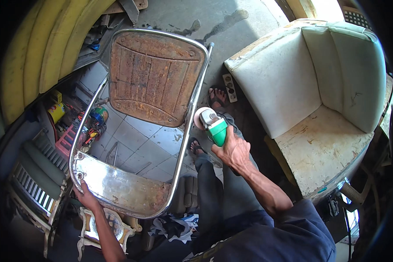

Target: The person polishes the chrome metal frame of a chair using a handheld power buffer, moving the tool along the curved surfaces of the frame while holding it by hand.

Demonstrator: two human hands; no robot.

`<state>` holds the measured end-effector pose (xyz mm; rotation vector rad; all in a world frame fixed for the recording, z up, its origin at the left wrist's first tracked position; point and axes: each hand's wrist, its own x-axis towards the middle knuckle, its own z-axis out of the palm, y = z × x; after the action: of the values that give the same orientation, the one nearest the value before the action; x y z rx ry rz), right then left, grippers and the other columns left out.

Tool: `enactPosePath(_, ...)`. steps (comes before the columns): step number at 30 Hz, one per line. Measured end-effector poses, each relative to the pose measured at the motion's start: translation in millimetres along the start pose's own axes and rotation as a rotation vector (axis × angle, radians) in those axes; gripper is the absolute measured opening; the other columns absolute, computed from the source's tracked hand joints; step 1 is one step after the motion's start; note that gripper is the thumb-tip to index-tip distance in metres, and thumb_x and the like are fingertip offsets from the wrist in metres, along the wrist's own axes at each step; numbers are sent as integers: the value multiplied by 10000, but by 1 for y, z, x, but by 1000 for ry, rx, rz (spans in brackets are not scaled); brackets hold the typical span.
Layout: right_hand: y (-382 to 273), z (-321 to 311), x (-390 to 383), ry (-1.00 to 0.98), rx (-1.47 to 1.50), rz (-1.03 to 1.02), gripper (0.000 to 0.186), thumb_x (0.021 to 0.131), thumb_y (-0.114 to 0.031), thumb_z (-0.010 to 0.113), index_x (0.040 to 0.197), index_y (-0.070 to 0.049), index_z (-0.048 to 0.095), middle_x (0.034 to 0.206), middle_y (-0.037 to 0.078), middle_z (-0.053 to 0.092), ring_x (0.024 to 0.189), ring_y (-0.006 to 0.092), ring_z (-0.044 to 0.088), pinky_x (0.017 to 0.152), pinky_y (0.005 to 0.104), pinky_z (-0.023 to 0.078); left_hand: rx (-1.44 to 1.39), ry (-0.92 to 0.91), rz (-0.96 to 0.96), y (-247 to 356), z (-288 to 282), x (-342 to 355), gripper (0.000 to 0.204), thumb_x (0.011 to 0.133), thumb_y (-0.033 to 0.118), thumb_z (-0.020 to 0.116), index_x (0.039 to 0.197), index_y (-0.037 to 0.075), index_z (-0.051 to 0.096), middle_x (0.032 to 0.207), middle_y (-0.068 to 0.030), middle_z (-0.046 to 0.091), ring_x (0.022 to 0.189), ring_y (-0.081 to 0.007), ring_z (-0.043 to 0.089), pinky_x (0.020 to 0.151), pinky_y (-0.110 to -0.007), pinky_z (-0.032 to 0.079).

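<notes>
Head view looks down on a bare chrome-tube chair frame with rusty metal seat and back pans [155,83], tilted up over the tiled floor [137,139]. Left hand [85,194] grips the frame's lower corner from beneath, arm reaching up from the lower edge. Right hand [233,150] is closed around a green-bodied angle grinder [212,124], forearm stretched forward, its disc touching the frame's right-hand tube. A worn white upholstered armchair [314,91] stands just beside, to the right.
</notes>
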<state>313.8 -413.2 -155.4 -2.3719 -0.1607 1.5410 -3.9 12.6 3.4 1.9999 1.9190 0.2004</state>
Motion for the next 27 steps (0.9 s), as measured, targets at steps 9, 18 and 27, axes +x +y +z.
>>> enactPosePath(9,9,25,-17,132,14,-57,730,810,-391,770,1323,0,429,1030,309,704,874,512,716,760,627,543,163,63,116,6,4,-6,481,1017,261,669,1400,-25,610,1226,-181,725,1048,-276,678,964,-409,507)
enactPosePath(18,10,46,-43,110,82,-29,713,790,-393,742,1304,7,451,1018,317,716,902,498,720,788,592,543,-67,-65,131,-12,1,10,469,1039,176,632,1454,-25,549,1334,-132,652,1159,-243,618,1027,-379,462)
enactPosePath(27,15,55,-115,-211,578,50,774,735,-486,762,1290,28,598,1115,258,719,1047,385,707,958,436,527,-184,-85,124,-13,3,6,420,1030,118,623,1406,-57,552,1278,-160,654,1117,-253,626,1009,-379,471)
